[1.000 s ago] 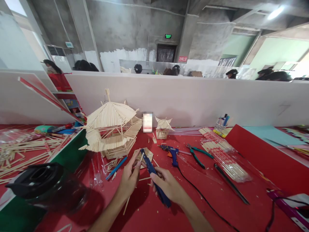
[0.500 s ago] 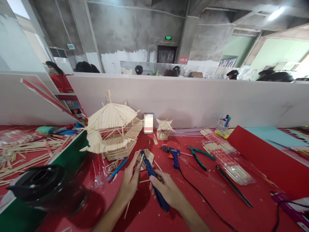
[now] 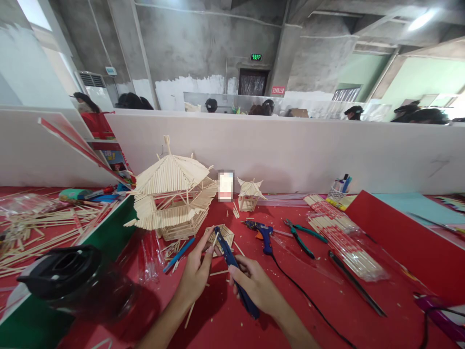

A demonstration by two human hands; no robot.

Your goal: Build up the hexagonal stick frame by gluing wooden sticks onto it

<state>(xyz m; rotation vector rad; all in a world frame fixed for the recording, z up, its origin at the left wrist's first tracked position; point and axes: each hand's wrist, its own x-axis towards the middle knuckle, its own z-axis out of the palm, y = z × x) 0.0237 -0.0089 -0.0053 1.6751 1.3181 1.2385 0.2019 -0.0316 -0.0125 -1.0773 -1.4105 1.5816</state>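
My left hand (image 3: 197, 269) is closed, its thumb and fingers pinching a thin wooden stick (image 3: 216, 239). My right hand (image 3: 252, 282) is wrapped round a long dark-blue cutter-like tool (image 3: 225, 248), whose tip meets the stick by my left fingertips. The exact kind of this tool does not show clearly. Just behind the fingers lies a small frame of sticks (image 3: 228, 233), partly hidden. A large stick-built pavilion (image 3: 172, 174) stands at the back left, and a small stick pavilion (image 3: 249, 194) stands to its right.
A blue glue gun (image 3: 262, 231) with a black cord lies right of my hands, beside green-handled pliers (image 3: 303, 237). Bagged sticks (image 3: 350, 240) and a dark rod (image 3: 356, 283) are farther right. A dark bottle (image 3: 78, 286) stands left by a green divider (image 3: 105, 242); a white partition (image 3: 290, 145) rises behind.
The whole view has shifted slightly to the right. Both hands keep their grips on the stick and the blue tool, with hardly any movement between them.
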